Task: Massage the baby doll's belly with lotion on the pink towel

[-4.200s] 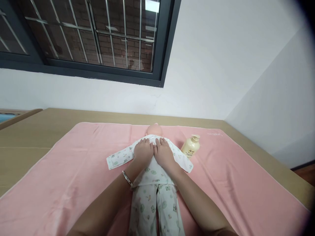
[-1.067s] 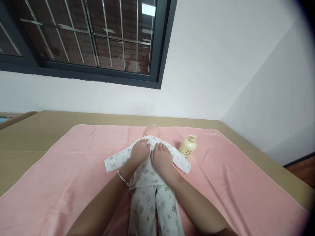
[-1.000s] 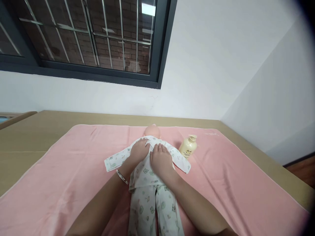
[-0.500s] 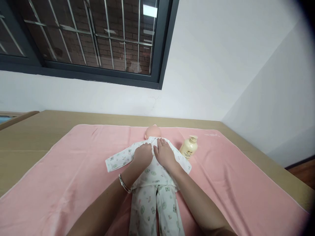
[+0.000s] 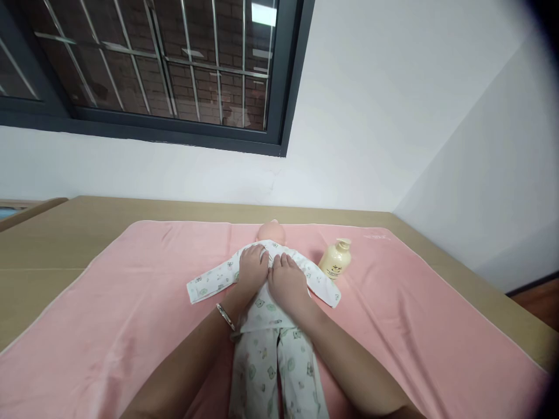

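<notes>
A doll lies on its back, its bald head (image 5: 271, 232) away from me. It wears a white patterned baby top (image 5: 266, 311) and matching trousers (image 5: 257, 369), the sleeves spread to both sides. My left hand (image 5: 253, 269) rests on the left part of the chest, its fingers laid over the cloth and slightly bent. Beside it, my right hand (image 5: 288, 285) lies on the chest with fingers stretched toward the collar. The two hands nearly touch at the middle, covering the front of the top. Neither hand grips anything that I can see.
A pale yellow pump bottle (image 5: 335, 260) stands right of the doll, near the sleeve. Under everything is a pink sheet (image 5: 152, 291) on a wooden surface (image 5: 52, 233). Behind rise a white wall (image 5: 349, 116) and a barred window (image 5: 174, 64).
My left hand has gone from a closed fist to fingers laid out on the chest. My right hand has shifted slightly toward me and left, its fingers drawn closer together.
</notes>
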The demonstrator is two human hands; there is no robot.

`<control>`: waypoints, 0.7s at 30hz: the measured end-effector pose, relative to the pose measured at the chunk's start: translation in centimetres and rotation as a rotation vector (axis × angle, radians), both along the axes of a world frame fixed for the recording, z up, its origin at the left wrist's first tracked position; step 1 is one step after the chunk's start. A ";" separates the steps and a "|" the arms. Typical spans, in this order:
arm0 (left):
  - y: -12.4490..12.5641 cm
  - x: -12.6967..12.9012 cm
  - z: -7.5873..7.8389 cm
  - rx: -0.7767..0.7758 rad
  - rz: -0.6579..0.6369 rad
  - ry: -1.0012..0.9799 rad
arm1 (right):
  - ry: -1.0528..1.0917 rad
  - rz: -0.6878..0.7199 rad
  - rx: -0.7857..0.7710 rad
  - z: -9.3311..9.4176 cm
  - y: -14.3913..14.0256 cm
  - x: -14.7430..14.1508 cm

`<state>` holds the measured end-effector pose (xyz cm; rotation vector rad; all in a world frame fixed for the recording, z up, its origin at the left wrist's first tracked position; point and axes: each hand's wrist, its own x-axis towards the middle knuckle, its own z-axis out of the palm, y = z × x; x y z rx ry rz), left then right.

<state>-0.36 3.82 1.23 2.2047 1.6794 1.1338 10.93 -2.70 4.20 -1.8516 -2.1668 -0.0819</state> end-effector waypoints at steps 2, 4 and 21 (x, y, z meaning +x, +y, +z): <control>0.0 0.0 -0.2 0.018 -0.005 -0.017 | 0.063 0.041 0.013 -0.2 1.2 0.8; 0.0 0.0 -0.3 0.028 -0.012 -0.033 | 0.147 0.068 0.038 -0.5 2.4 1.7; -0.6 -3.0 6.6 -0.092 0.038 -0.726 | 0.183 0.207 0.042 0.2 1.2 0.6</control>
